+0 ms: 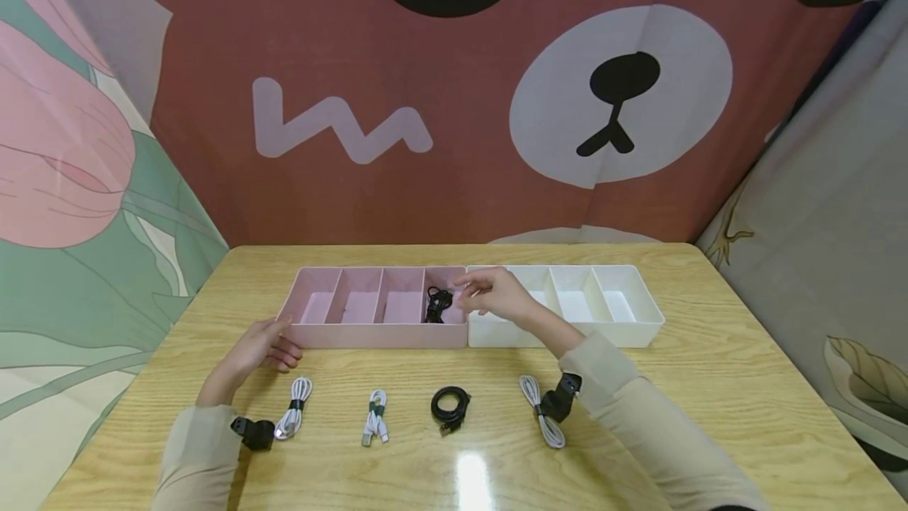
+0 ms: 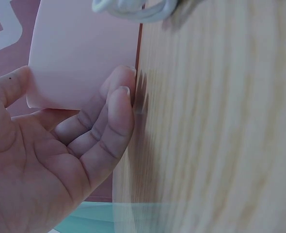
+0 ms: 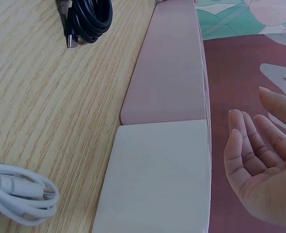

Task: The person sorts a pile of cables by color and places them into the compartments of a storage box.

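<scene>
While our left hand (image 1: 266,345) is resting relaxed against the pink divided tray (image 1: 355,333) on the surface (image 1: 709,385), our right hand (image 1: 496,294) is hovering, holding nothing, beside the black cable (image 1: 438,304) lying in its rightmost compartment.

Wooden table (image 1: 709,385) has three white cable bundles (image 1: 294,407) (image 1: 375,415) (image 1: 542,408) and one black coil (image 1: 450,406) in a row, big bear backdrop (image 1: 617,93) behind, white tray (image 1: 603,302) too.
</scene>
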The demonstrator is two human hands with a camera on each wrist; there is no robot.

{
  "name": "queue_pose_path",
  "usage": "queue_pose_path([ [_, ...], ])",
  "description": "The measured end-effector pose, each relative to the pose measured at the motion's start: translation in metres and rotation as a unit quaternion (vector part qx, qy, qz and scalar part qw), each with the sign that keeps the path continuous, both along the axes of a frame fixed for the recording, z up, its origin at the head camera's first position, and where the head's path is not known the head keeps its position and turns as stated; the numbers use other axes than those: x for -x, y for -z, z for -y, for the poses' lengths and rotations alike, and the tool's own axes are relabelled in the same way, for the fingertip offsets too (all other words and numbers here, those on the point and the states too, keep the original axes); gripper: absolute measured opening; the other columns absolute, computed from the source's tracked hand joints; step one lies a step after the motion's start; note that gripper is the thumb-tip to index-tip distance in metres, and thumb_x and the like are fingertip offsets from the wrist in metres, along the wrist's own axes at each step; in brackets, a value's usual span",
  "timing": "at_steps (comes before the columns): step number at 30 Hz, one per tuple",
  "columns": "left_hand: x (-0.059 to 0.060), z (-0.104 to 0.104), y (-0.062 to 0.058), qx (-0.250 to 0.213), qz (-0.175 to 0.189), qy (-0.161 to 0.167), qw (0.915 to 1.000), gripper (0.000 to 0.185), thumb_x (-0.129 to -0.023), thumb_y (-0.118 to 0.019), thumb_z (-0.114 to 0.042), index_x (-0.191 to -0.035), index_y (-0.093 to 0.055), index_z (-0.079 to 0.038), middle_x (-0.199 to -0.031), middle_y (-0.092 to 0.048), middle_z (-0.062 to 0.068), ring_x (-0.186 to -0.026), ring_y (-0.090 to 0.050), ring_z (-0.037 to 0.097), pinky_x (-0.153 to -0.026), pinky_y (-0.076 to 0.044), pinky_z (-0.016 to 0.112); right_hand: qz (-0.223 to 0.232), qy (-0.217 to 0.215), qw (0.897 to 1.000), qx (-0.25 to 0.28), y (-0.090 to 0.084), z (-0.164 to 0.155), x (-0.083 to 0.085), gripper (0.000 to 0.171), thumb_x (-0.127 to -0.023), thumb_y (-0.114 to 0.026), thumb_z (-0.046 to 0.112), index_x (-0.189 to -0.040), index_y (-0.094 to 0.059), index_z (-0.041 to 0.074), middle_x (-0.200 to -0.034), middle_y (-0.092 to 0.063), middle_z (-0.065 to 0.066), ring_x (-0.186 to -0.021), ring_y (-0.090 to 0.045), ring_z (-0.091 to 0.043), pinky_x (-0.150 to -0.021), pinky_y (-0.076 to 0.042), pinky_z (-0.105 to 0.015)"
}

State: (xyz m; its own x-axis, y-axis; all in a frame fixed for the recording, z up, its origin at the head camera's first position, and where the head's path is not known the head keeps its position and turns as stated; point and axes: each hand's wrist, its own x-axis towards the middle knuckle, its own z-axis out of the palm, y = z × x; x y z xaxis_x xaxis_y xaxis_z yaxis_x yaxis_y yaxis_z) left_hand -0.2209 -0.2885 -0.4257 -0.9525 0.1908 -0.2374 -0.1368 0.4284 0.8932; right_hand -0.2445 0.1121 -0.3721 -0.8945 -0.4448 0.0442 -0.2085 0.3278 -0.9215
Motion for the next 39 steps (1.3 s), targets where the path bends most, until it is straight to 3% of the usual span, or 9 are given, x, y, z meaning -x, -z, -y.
queue_pose_path([
  [6,0.000,0.000,0.001,0.002,-0.001,0.001,1.0000,0.061,-0.100,-0.024,-0.039,-0.118,-0.035,0.018,-0.078,-0.063,0.013,-0.065,-0.062,0.021,-0.059,-0.053,0.034,0.006,-0.015,1.000,0.015,0.001,-0.003,-0.002,0.034,-0.082,-0.063,0.000,-0.116,-0.059,-0.002,-0.094,-0.062,-0.024,-0.073,-0.065,-0.017,-0.060,-0.050,-0.031],
  [15,0.000,0.001,0.002,-0.002,-0.004,0.002,1.0000,0.061,-0.100,-0.025,-0.038,-0.118,-0.035,0.018,-0.078,-0.064,0.014,-0.065,-0.062,0.022,-0.059,-0.053,0.035,0.009,-0.021,1.000,0.010,-0.001,-0.006,-0.007,0.035,-0.082,-0.065,0.003,-0.116,-0.060,-0.001,-0.085,-0.066,-0.011,-0.073,-0.064,-0.018,-0.061,-0.051,-0.032],
  [21,0.000,0.000,0.001,0.000,-0.008,0.004,1.0000,0.062,-0.100,-0.025,-0.040,-0.117,-0.036,0.019,-0.077,-0.064,0.013,-0.065,-0.062,0.021,-0.060,-0.053,0.034,0.013,-0.025,1.000,0.008,-0.003,-0.006,-0.012,0.035,-0.083,-0.063,0.001,-0.117,-0.059,-0.002,-0.087,-0.066,-0.016,-0.076,-0.064,-0.025,-0.063,-0.051,-0.041],
  [28,-0.001,0.001,0.001,-0.004,-0.008,0.003,1.0000,0.061,-0.100,-0.026,-0.039,-0.116,-0.037,0.019,-0.077,-0.063,0.012,-0.065,-0.062,0.020,-0.059,-0.053,0.034,0.017,-0.029,0.999,0.002,-0.003,-0.006,-0.015,0.034,-0.083,-0.064,0.003,-0.117,-0.059,-0.001,-0.085,-0.067,-0.011,-0.072,-0.064,-0.015,-0.066,-0.050,-0.048],
  [39,0.000,0.002,0.003,-0.004,-0.008,0.003,1.0000,0.060,-0.100,-0.025,-0.038,-0.117,-0.037,0.019,-0.078,-0.063,0.013,-0.066,-0.062,0.021,-0.060,-0.053,0.035,0.019,-0.047,0.999,-0.004,0.001,-0.007,-0.020,0.032,-0.083,-0.063,0.002,-0.115,-0.059,-0.002,-0.084,-0.067,-0.010,-0.073,-0.064,-0.016,-0.069,-0.048,-0.054],
])
